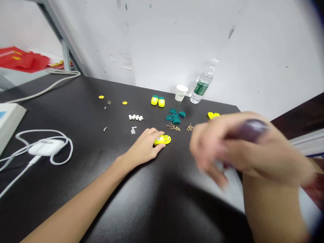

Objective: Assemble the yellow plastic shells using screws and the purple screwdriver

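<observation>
My left hand (145,145) rests on the black table (83,111) with its fingers curled round a small yellow toy part (163,139). My right hand (238,148) is raised close to the camera and smeared by motion. It is wrapped round a dark purple handle-like object (250,131) that I cannot name. Loose parts lie beyond the left hand: teal pieces (175,116), brass screws (174,127), white pieces (135,117), two yellow-green caps (158,100) and another yellow part (213,115).
A paper cup (181,92) and a water bottle (202,86) stand by the white wall. Two yellow discs (101,97) lie further left. A white charger with cable (45,147) and a white device (8,118) sit at the left. Red flags (22,60) lie far left.
</observation>
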`<state>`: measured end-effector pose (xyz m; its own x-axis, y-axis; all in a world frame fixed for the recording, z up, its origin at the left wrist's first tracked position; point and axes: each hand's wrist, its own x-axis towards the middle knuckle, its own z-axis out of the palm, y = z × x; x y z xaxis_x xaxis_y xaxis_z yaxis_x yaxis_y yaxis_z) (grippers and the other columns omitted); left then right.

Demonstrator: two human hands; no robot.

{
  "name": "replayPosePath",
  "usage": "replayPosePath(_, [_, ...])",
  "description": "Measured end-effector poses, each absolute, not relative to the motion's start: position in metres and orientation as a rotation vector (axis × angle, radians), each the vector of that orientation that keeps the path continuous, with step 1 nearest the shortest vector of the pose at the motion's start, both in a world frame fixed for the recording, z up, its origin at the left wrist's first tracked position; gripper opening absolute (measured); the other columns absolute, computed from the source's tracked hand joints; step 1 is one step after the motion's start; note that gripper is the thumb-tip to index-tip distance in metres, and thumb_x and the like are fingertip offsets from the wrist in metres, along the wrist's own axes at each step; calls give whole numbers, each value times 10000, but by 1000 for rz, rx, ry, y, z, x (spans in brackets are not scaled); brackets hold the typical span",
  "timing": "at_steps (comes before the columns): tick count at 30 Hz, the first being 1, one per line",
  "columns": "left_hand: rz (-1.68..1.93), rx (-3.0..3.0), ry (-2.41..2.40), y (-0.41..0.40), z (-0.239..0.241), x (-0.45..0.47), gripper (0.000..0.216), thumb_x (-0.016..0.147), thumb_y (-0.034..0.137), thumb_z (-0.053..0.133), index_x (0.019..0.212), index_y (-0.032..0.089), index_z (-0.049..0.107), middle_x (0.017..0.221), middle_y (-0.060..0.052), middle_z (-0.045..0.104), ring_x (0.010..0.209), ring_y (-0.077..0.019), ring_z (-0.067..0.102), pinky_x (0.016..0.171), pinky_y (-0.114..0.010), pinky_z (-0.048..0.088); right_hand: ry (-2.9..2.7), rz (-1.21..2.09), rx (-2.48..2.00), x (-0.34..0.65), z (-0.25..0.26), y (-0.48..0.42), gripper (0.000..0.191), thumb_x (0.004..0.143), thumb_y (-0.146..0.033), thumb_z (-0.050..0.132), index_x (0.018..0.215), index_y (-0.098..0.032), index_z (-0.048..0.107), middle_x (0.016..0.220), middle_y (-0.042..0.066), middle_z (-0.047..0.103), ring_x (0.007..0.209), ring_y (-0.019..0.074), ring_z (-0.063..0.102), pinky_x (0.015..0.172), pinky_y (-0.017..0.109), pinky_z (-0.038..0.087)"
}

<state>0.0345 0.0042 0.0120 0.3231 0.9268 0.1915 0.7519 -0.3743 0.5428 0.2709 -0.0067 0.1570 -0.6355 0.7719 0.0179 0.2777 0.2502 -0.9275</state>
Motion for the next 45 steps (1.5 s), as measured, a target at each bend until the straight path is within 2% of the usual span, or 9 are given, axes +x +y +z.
replayPosePath(2, [756,2219,1512,6,6,35,384,913,290,580,1279,173,578,1142,-88,620,1060,-257,551,976,-418,440,-2187,1000,-1148,263,142,21,196,942,-327,541,1008,-255,712,795,15,682,541,127,583,533,289,488])
replayPosePath(4, [804,2204,1502,7,1,36,397,911,294,591,1293,195,552,1169,-70,620,1077,-250,546,979,-415,432,-2292,388,-1474,253,117,53,270,938,-213,488,1102,-218,703,882,56,699,753,182,649,705,321,500])
replayPosePath(6, [821,2202,1492,8,-1,37,385,910,294,595,1280,196,548,1169,-64,623,1071,-249,545,973,-415,432,-2400,154,-1636,245,88,79,314,929,-169,475,1143,-205,702,1051,108,686,982,251,644,841,363,476])
replayPosePath(11, [817,2234,1482,8,-2,37,359,918,292,583,1262,193,556,1137,-66,625,1041,-252,541,952,-420,439,-2473,104,-1692,231,42,100,362,960,-300,465,1273,-278,646,1148,135,621,1038,307,628,830,398,470])
replayPosePath(19, [791,2230,1512,6,0,38,369,920,305,567,1274,198,552,1148,-76,623,1017,-262,543,932,-432,444,-2491,35,-1737,228,34,107,399,940,-221,439,1284,-296,625,1198,106,614,1064,294,625,828,372,475])
replayPosePath(24, [784,2264,1516,5,0,40,372,924,298,561,1280,187,550,1144,-83,633,1007,-265,547,920,-432,443,-2406,-42,-1840,234,25,122,505,933,-173,397,1425,-244,493,1378,166,498,1095,327,624,852,419,480])
replayPosePath(29, [775,2293,1507,6,0,40,372,926,298,564,1278,177,552,1133,-84,638,990,-264,545,898,-426,448,-2497,-7,-1816,246,24,134,616,865,-107,458,1459,-273,461,1549,103,392,1214,324,568,935,433,464])
replayPosePath(36, [764,2297,1511,6,0,40,379,924,295,567,1285,180,549,1148,-81,636,992,-263,543,900,-420,448,-2550,-8,-1781,257,28,140,456,873,-115,486,1293,-257,598,1311,74,642,1135,277,609,882,368,461])
replayPosePath(45, [762,2299,1517,6,0,41,387,917,284,585,1285,166,558,1163,-85,641,1002,-263,545,912,-434,453,-2577,-39,-1746,265,26,148,270,860,-183,590,1118,-252,628,1096,83,708,997,271,642,776,337,431])
